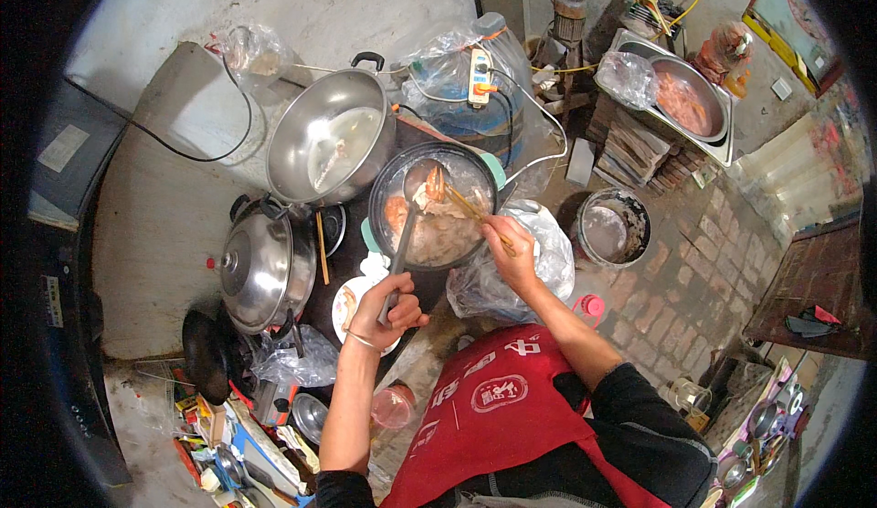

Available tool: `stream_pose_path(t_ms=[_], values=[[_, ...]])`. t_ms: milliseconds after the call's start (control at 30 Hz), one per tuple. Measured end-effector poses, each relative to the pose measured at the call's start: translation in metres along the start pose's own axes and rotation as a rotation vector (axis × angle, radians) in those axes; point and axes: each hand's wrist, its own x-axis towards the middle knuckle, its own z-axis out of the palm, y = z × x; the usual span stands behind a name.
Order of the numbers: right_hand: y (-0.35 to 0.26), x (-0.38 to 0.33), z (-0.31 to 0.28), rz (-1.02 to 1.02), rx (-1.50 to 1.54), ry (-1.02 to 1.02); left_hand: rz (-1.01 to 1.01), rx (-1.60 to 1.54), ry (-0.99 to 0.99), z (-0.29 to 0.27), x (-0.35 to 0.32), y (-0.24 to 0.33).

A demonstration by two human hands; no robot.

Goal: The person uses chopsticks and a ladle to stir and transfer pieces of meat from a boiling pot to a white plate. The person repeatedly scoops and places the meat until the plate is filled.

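A dark round pot (376,199) with pale green handles stands in front of me, holding cloudy, pale broth and orange-and-white food pieces (396,213). My left hand (387,312) is closed round the grey handle of a ladle (402,245), whose bowl is over the pot with some orange food in it. In my right hand (512,250) is a pair of chopsticks (468,206), their tips at the food in the ladle. Just left of my left hand lies a white plate (345,301) with some food on it, partly hidden.
A wide steel pan (301,156) and a lidded steel pot (260,261) stand to the left. Behind the pot, a power strip (479,74) with cords hangs against a plastic-wrapped blue container. A clear plastic bag (548,261), a bucket (639,250) and a pink-capped bottle (591,307) are at right.
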Motion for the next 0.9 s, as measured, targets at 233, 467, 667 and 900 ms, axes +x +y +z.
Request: stream_pose_path(t_ms=[233,467,667,900], values=[[-0.004,0.007,0.003,-0.078,-0.009,-0.047,0.045,-0.034,-0.007,-0.007,-0.007,-0.001],[-0.017,0.018,0.003,-0.098,-0.039,-0.075,0.018,-0.306,-0.173,-0.019,-0.021,0.004],[-0.034,0.028,-0.011,0.004,0.018,-0.046,0.035,-0.455,-0.265,-0.030,-0.033,0.001],[-0.037,0.036,-0.020,0.509,0.522,0.065,0.065,-0.432,-0.221,-0.031,-0.039,0.002]])
